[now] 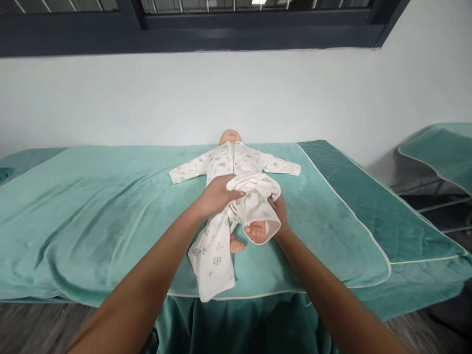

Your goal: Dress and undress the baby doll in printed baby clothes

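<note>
A baby doll (230, 136) lies on its back on a teal towel (110, 196), head towards the wall. It wears a white printed romper (236, 160) with sleeves spread sideways. My left hand (217, 195) is closed on the bunched romper fabric at the doll's waist. My right hand (279, 209) grips the rolled-up trouser leg (258, 196) around the doll's bare foot (256, 231). The other trouser leg (212, 260) lies limp and long towards the table's near edge, with a second bare foot (236, 244) beside it.
The towel covers a table draped in darker teal cloth (368, 196), set against a white wall (147, 98). A second teal-covered table (442, 147) stands at the right. Dark window frames run above the wall.
</note>
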{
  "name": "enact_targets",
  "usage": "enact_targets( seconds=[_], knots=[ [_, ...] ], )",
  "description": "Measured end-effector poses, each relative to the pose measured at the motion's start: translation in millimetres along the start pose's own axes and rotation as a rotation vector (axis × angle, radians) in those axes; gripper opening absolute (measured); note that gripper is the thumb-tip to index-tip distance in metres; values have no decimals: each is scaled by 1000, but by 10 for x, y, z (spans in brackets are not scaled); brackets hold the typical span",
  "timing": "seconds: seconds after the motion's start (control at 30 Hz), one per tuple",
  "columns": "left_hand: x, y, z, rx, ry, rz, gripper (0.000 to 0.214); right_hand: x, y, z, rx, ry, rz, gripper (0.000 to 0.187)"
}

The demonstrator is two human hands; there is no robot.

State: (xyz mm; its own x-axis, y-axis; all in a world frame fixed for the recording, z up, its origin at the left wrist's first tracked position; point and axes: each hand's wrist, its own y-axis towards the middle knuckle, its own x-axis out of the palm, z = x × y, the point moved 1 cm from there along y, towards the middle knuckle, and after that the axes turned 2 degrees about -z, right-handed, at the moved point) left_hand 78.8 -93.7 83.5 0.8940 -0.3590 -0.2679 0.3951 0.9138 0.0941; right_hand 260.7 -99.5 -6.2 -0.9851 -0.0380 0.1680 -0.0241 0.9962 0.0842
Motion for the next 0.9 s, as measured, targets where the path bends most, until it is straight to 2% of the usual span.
enact_targets(
  seconds=[0.1, 0.17, 0.27, 0.37, 0.43, 0.5, 0.6, 0.63, 0.77, 0.83, 0.9],
  knots=[
    [70, 80, -70, 59, 127, 195, 18, -19, 120, -24, -195, -126, 110, 39],
    [95, 78, -124, 58, 90, 273, 18, -26, 174, -18, -267, -225, 117, 35],
    [48, -1, -198, -2, -143, 273, 23, -39, 182, 17, -290, -319, 148, 26],
    [-70, -120, -259, -95, -397, 191, 29, -37, 103, -49, -314, -394, 148, 18],
    [-129, -186, -279, -119, -490, 154, 31, -4, 35, -214, -345, -446, 61, 23],
    [-137, -230, -264, -94, -532, 153, 31, 74, -18, -455, -338, -499, -93, 32],
    [-70, -269, -171, -8, -553, 169, 30, 267, -48, -815, -224, -589, -362, 37],
    [-43, -281, -131, 16, -549, 167, 30, 335, -44, -904, -184, -631, -415, 36],
    [-23, -325, -17, 68, -534, 156, 32, 500, -6, -1067, -69, -672, -510, 34],
    [-64, -326, -20, 27, -533, 86, 34, 502, -3, -1086, -7, -595, -579, 32],
    [-112, -298, -55, -62, -518, -10, 42, 471, -9, -1108, 45, -525, -589, 30]
  ],
)
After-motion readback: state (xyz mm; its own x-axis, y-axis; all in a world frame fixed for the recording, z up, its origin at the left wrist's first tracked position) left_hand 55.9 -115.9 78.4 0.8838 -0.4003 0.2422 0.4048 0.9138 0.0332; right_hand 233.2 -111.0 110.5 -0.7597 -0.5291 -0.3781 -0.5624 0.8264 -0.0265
